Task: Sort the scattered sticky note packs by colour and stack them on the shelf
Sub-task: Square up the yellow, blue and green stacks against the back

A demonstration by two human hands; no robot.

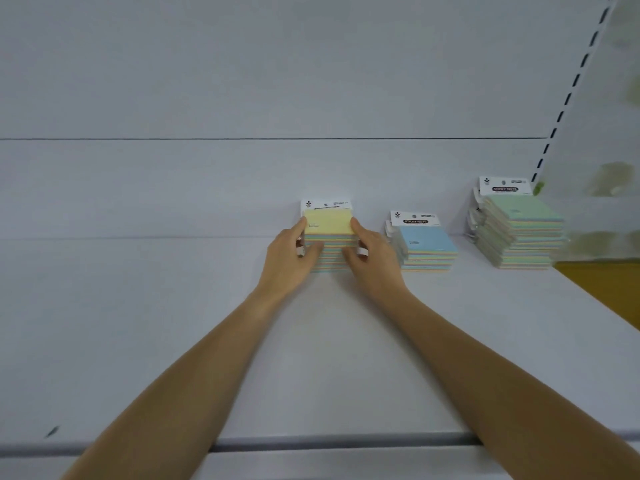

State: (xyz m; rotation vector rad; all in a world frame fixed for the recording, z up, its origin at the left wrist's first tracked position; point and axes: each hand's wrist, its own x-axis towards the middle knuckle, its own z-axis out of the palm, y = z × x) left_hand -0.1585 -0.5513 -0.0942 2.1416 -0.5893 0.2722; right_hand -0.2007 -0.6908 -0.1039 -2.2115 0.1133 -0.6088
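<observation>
At mid-frame my left hand (289, 252) and right hand (369, 252) clamp the yellow-topped stack (329, 237) from both sides, squaring its packs (blue-topped stack (427, 244) just right).

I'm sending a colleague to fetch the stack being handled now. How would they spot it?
On the white shelf, three stacks stand along the back wall. Take the leftmost, the yellow-topped stack, gripped between the left hand and right hand; its neighbours are topped blue and green.

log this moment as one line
left hand + right hand | gripping yellow stack sides | blue stack, green stack to its right | shelf
</observation>
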